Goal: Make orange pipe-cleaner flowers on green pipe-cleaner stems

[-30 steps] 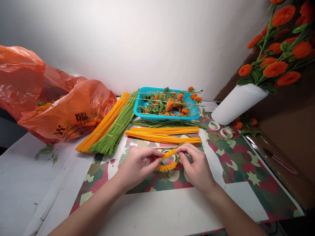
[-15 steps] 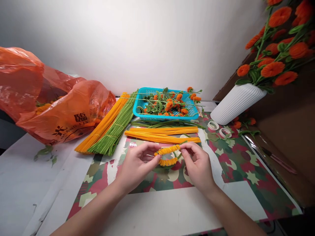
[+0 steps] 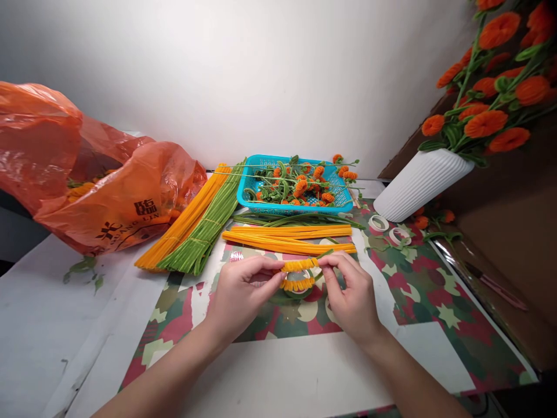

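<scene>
Between my hands runs a coiled yellow pipe cleaner (image 3: 300, 265), held roughly level over the table. My left hand (image 3: 243, 290) pinches its left end between thumb and index finger. The fingertips of my right hand (image 3: 351, 293) close on the opposite end. Just below is a second coiled yellow length (image 3: 298, 285), near my left thumb; I cannot tell whether it joins the upper one. Under it a tape roll (image 3: 300, 295) partly shows. Straight yellow pipe cleaners (image 3: 289, 239) lie just beyond my hands.
A blue basket (image 3: 296, 209) holds orange flowers with green stems. Bundled green pipe cleaners (image 3: 202, 232) and yellow ones (image 3: 183, 217) lie left, beside an orange plastic bag (image 3: 122, 191). At right, a white vase (image 3: 422, 183) leans with orange flowers; two white tape rolls (image 3: 378, 223) lie near it.
My left index finger has extended onto the left end of the upper coil, which now looks more level and shows less of its length. My right hand has barely moved.
</scene>
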Demonstrator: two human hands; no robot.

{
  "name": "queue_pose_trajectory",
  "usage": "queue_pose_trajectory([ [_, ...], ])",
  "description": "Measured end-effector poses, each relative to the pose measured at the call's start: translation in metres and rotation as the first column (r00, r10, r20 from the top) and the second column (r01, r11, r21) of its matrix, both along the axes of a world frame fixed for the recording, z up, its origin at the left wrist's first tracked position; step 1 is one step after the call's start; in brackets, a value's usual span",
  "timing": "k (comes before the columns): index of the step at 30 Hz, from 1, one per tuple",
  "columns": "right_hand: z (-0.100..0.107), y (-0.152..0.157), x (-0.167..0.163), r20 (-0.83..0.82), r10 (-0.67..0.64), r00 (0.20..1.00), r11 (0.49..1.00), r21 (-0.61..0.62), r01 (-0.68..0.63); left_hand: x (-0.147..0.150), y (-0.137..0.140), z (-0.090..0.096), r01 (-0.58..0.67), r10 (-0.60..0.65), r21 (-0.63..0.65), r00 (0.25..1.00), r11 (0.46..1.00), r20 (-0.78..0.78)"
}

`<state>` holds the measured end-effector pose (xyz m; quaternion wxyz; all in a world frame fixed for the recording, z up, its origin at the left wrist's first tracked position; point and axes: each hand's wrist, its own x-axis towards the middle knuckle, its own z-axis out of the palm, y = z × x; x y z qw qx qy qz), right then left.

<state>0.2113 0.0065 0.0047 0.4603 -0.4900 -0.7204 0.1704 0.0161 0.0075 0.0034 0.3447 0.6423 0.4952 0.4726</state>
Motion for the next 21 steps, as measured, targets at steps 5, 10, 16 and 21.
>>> queue_pose_trajectory([
  [5, 0.000, 0.000, 0.001, -0.002, 0.045, 0.999, 0.999, 0.014, -0.045, -0.002, 0.002, 0.002, 0.062, -0.048, 0.105, 0.990, 0.993, -0.132],
  [10, 0.001, 0.001, 0.002, -0.004, 0.058, 0.998, 0.998, -0.001, -0.058, -0.002, 0.002, 0.002, 0.101, -0.088, 0.081, 0.985, 0.992, -0.148],
  [16, -0.004, 0.001, 0.001, -0.151, -0.114, 0.982, 0.986, -0.135, 0.094, 0.008, 0.001, 0.006, 0.100, -0.008, -0.298, 0.956, 0.949, 0.294],
  [21, -0.010, 0.000, -0.001, -0.240, -0.175, 0.955, 0.968, -0.221, 0.122, 0.013, -0.001, 0.003, 0.116, 0.069, -0.382, 0.897, 0.917, 0.437],
])
